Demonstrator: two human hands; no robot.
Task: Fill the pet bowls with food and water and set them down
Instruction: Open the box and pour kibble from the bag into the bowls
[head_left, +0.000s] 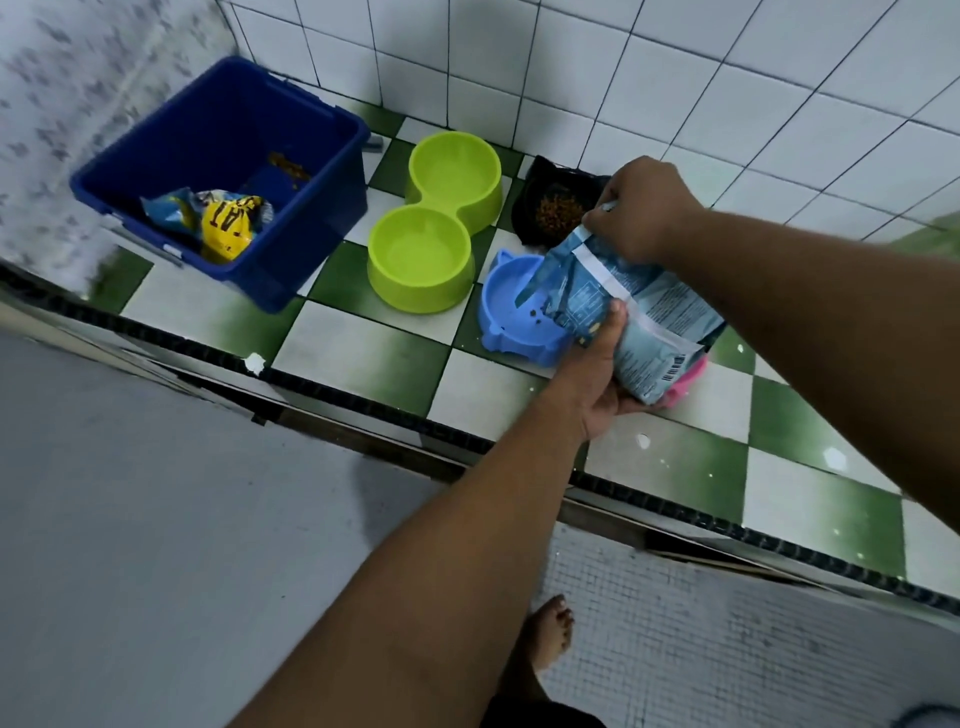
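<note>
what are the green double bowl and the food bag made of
Green double bowl: looks like moulded plastic, smooth and slightly glossy, one seamless rounded piece. Food bag: probably printed plastic film, shiny, creased and crumpled.

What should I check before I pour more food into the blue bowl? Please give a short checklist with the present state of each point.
1. Bag mouth over the blue bowl: ok.
2. Hold on the bag: ok. The left hand holds it from below and the right hand pinches its top.
3. Room in the blue bowl: ok, only a few kibbles lie in it.
4. Black bowl filled: ok, kibble shows inside.
5. Water in the green bowl: cannot tell.
6. Pink bowl state: cannot tell, the bag hides most of it.
</note>
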